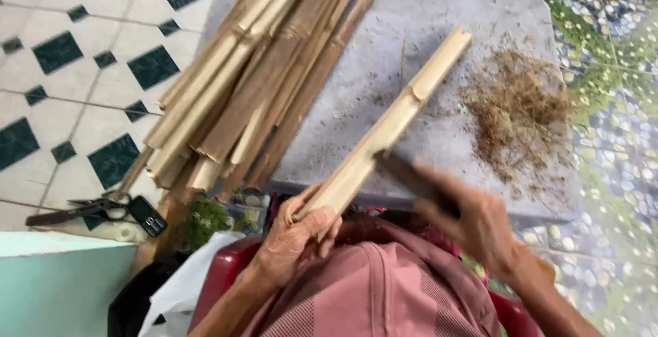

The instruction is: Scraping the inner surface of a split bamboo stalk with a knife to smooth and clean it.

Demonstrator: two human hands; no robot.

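A: Left hand?

B: Fingers wrapped tight round the near end of a long pale split bamboo piece. The piece runs up and to the right from the lap, its far end lying on the grey stone slab.

A: Right hand?

B: Curled closed on the handle of a dark flat-bladed knife. It's blurred, so the exact finger placement isn't clear. The blade tip sits against the bamboo piece's right edge, about mid-length.

A: What else is on the slab?

B: A pile of brown fibrous shavings to the right of the bamboo piece, just beside it. On the left, a stack of long tan and brown bamboo strips leaning across the slab's edge, apart from the held piece.

A: The floor?

B: White tile with dark green diamonds on the left. Dark scissors and a small black mobile phone lie by the foot of the stack, touching or nearly so. Pebble-pattern ground on the right.

A: The near edge?

B: The person's pink-red striped shirt, and a red plastic seat rim below the left hand.
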